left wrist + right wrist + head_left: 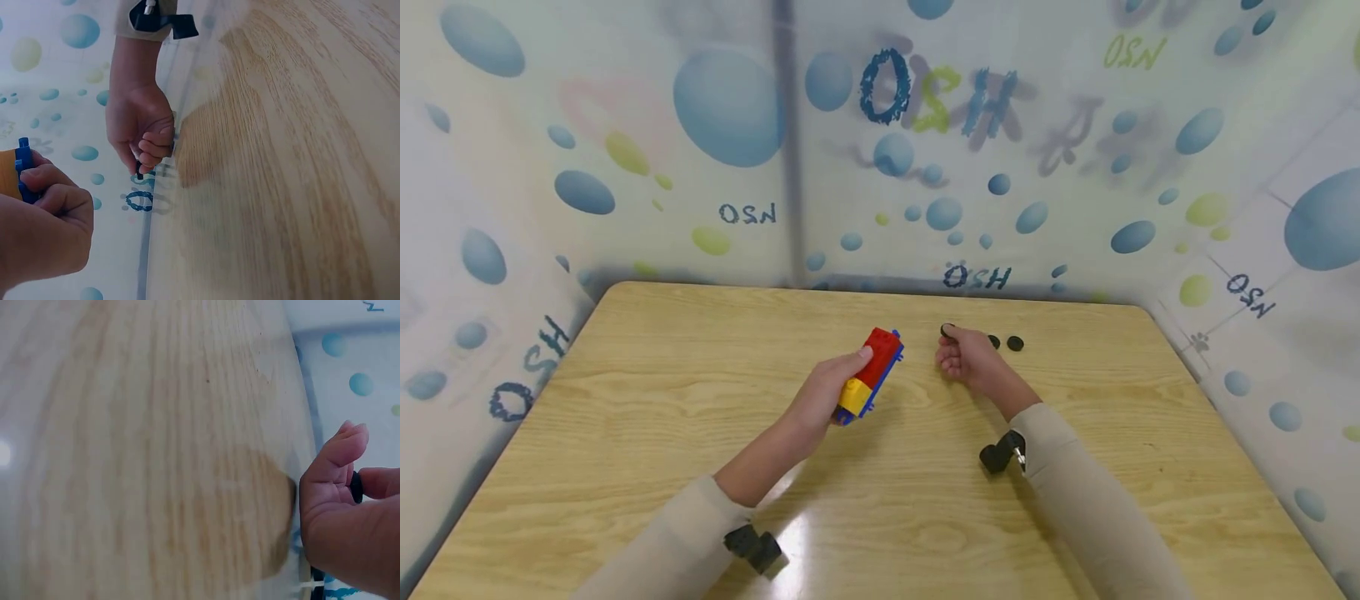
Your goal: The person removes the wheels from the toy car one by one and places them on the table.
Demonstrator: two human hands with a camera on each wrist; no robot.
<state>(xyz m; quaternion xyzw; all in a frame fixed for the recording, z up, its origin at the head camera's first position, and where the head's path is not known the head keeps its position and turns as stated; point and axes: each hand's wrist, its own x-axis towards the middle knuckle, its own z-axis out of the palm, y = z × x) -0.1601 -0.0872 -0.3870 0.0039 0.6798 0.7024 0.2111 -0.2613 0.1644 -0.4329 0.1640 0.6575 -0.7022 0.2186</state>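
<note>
My left hand (823, 393) grips a toy block vehicle, a red and yellow brick body (880, 357) on a blue base with small pegs along its side. The vehicle is tilted, its red end pointing away from me. To its right, my right hand (973, 360) pinches a small black wheel (948, 330) between thumb and forefinger. In the right wrist view the same wheel (356, 487) shows edge-on at the fingertips. The left wrist view catches just the yellow brick (9, 174) and the blue pegs beside the left fingers.
Two more black wheels, one (1015, 342) lying flat and another (994, 341) partly hidden by the right hand, are near the back of the wooden table (662, 375). Patterned walls (730, 108) enclose the table's back and sides.
</note>
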